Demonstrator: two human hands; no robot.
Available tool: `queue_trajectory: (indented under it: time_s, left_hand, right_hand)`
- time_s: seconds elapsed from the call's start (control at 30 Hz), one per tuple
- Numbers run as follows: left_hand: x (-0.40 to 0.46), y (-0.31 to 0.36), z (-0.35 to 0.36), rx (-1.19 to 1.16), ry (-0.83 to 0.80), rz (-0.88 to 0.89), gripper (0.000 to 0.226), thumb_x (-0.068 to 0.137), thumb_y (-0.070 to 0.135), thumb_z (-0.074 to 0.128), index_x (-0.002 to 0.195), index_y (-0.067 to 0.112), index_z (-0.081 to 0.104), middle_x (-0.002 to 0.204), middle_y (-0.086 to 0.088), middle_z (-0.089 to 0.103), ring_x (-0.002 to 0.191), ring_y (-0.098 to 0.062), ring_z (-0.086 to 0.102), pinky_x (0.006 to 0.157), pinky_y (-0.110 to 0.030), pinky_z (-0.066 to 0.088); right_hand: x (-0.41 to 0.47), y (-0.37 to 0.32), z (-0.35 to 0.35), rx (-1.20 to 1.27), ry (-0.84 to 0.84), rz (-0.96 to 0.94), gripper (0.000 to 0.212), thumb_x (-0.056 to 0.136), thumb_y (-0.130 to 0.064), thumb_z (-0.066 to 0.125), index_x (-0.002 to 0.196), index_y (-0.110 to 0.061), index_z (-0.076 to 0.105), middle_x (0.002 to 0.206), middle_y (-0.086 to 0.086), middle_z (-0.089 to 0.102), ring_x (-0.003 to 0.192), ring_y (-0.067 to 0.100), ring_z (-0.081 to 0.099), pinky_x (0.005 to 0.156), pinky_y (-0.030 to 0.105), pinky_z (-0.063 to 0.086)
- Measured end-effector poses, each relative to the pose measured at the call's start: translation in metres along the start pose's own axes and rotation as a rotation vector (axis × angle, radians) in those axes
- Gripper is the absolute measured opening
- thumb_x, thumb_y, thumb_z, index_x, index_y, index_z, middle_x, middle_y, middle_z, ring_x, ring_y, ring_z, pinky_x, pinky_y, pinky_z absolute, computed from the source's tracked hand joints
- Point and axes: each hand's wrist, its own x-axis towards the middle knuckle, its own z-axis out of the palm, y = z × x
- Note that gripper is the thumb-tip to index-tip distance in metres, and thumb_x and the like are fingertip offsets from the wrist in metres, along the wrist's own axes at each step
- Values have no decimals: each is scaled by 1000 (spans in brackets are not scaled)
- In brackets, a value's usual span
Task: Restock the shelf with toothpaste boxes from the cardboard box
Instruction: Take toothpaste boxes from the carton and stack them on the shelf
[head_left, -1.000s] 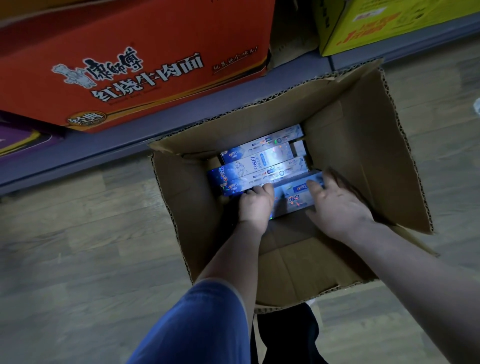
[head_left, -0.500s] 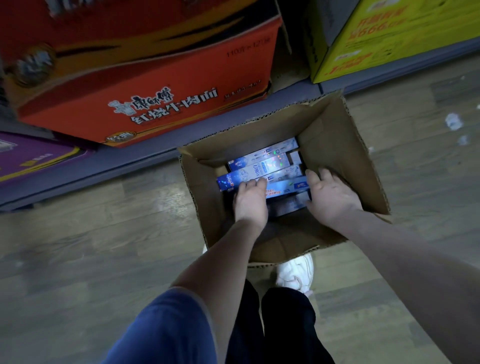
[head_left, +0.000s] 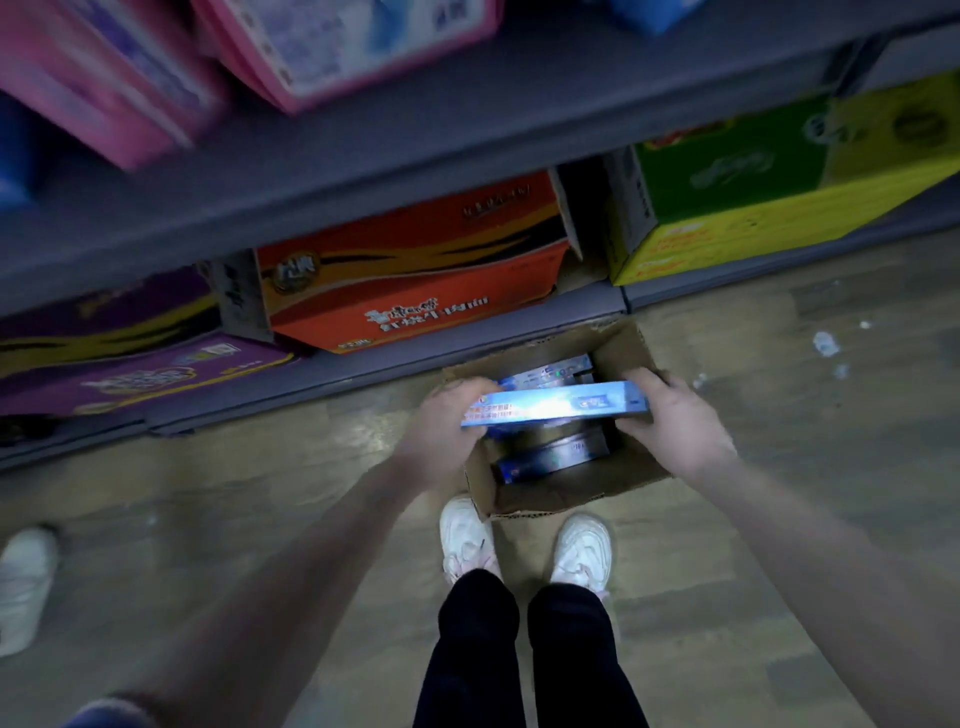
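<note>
**Two hands on one toothpaste box**

We grip a long blue-and-white toothpaste box (head_left: 556, 404) by its ends, left hand (head_left: 447, 421) and right hand (head_left: 670, 415) curled round it, above the open brown cardboard box (head_left: 545, 499) on the wood-pattern floor (head_left: 311, 467). More toothpaste boxes (head_left: 550, 460) lie inside. Beyond it stands the grey metal shelf (head_left: 363, 171).
</note>
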Motion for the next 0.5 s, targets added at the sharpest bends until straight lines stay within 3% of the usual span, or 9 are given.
queue_trajectory:
  time_s: [0.1,0.23,0.5]
  left_hand:
    - [-25,18,-32,-11,47,16,43,80,-2,61,120,15,58,120,-4,61,111,-24,53,91,-29,37]
    - [-57,43,-69,9,149,19,43,79,2,63,118,19,59,118,2,61,110,-17,52,84,-16,31]
    - [-123,90,-153,-22,240,80,47,81,5,67,124,21,56,120,11,55,114,-8,46,93,-18,33]
  right_hand:
    - [-16,-21,-32,17,-2,-73,45,84,-22,65,126,-19,50,117,13,58,104,35,57,79,35,43]
    - [-43,-43,-73,80,53,-146,44,83,-20,67,124,-22,52,115,9,63,104,32,58,80,34,43]
    - [-97,-87,-153,140,136,-359,43,78,-19,72,118,-19,55,111,0,56,99,22,55,78,29,40]
